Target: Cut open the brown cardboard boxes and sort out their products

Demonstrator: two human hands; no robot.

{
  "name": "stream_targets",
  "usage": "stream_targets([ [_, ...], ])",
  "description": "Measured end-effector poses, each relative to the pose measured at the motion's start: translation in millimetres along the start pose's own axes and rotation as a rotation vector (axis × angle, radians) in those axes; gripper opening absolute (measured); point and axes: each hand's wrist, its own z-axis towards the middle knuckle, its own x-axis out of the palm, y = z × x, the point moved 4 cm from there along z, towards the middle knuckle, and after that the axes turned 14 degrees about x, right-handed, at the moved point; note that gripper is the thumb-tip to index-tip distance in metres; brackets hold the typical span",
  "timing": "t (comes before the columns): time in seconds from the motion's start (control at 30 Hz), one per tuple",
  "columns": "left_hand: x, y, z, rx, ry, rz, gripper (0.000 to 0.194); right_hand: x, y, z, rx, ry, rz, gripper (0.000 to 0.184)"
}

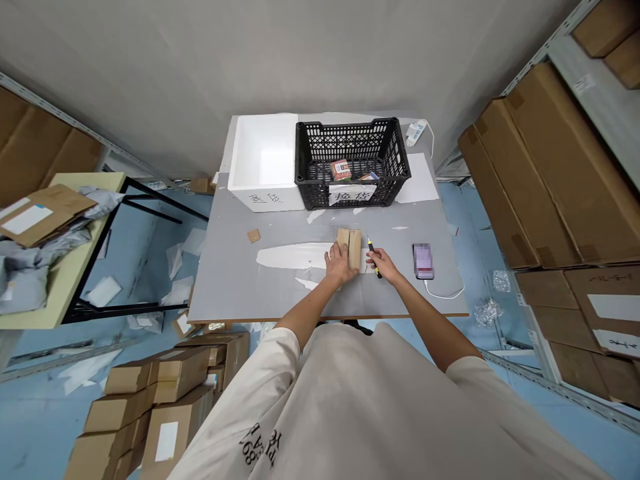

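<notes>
A small brown cardboard box (pixel 355 248) lies on the grey table with a dark lengthwise gap down its top face. My left hand (pixel 341 265) is pressed on its left part, fingers bent over it and thumb at its near end. Just to the right, my right hand (pixel 384 263) grips a yellow and black utility knife (pixel 373 252). Its blade points away from me and stands apart from the box. Beneath the box stretches a white worn patch (pixel 290 255) of the tabletop.
Behind the box stand a white foam bin (pixel 265 197) and a black plastic crate (pixel 315 197) with small packages inside. A phone (pixel 423 261) on a cable lies at the right, a cardboard scrap (pixel 254 235) at the left. Stacked cartons (pixel 540 173) flank the table (pixel 225 280).
</notes>
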Motion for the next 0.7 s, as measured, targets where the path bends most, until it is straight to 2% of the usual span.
stream_targets([
  [0.13,-0.9,-8,16,0.025,0.060,0.033,0.104,-21,2,9,-0.005,-0.073,0.005,0.033],
  [0.23,-4.2,-9,23,0.098,0.005,0.068,0.095,-31,1,12,-0.014,-0.124,-0.032,0.038],
  [0.37,-6.4,1,17,0.225,-0.046,0.163,0.089,-35,0,11,-0.043,-0.177,-0.118,0.050],
  [0.53,-13.7,24,-4,0.323,-0.027,0.269,0.085,-12,-2,1,-0.070,-0.042,-0.125,0.052],
  [0.7,-18.5,34,-21,0.318,-0.059,0.254,0.057,26,-6,-17,-0.021,0.107,-0.114,0.043],
])
